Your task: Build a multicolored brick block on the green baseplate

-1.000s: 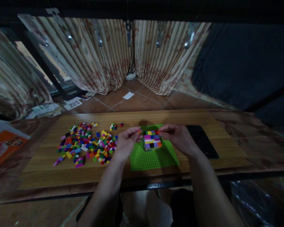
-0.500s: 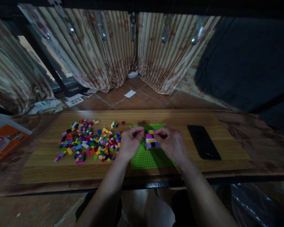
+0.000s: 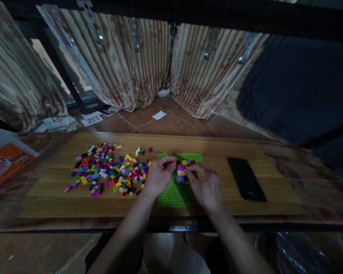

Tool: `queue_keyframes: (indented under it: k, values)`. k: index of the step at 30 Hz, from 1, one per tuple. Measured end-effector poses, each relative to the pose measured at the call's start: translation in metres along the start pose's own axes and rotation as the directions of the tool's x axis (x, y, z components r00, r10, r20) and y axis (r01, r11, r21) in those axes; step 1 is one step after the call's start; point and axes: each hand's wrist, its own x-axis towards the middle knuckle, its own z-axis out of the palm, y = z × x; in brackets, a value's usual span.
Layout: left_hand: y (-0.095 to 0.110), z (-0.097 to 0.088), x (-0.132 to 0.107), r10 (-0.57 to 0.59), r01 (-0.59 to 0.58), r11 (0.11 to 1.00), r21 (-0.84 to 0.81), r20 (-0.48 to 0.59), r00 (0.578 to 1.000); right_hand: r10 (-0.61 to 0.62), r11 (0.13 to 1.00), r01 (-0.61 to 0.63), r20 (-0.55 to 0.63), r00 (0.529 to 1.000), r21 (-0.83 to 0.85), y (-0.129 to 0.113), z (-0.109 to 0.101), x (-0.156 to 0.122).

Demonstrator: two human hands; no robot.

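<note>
both hands meet mid-frame on the multicoloured brick block [image 3: 181, 172], which sits on the green baseplate [image 3: 171, 196]. left hand [image 3: 157, 177] pinches its upper left edge, right hand [image 3: 205, 185] curls round its right side. loose brick pile [image 3: 108, 171] spreads left of centre, black phone [image 3: 246, 178] lies off to the right.
</note>
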Motion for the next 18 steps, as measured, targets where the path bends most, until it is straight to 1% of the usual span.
queue_keyframes:
  k: [4, 6, 12, 18]
  values:
    - [-0.001, 0.0, 0.0, 0.007, -0.007, 1.0, -0.006, 0.005, 1.0, -0.044, 0.999, 0.043, 0.033, 0.998, 0.033, 0.003, -0.005, -0.002]
    - [-0.002, -0.001, 0.0, 0.008, -0.008, 1.0, 0.0, 0.008, 1.0, -0.044, 0.999, 0.043, 0.03, 0.999, 0.033, 0.004, -0.007, -0.001]
    - [-0.001, 0.0, 0.0, -0.003, 0.003, 1.0, -0.014, 0.011, 1.0, 0.045, 0.995, -0.048, 0.036, 0.998, 0.089, 0.009, -0.006, 0.001]
    - [0.003, 0.0, 0.0, -0.015, 0.015, 1.0, -0.011, 0.004, 1.0, 0.06, 0.989, -0.064, 0.037, 0.998, 0.137, 0.011, -0.003, 0.001]
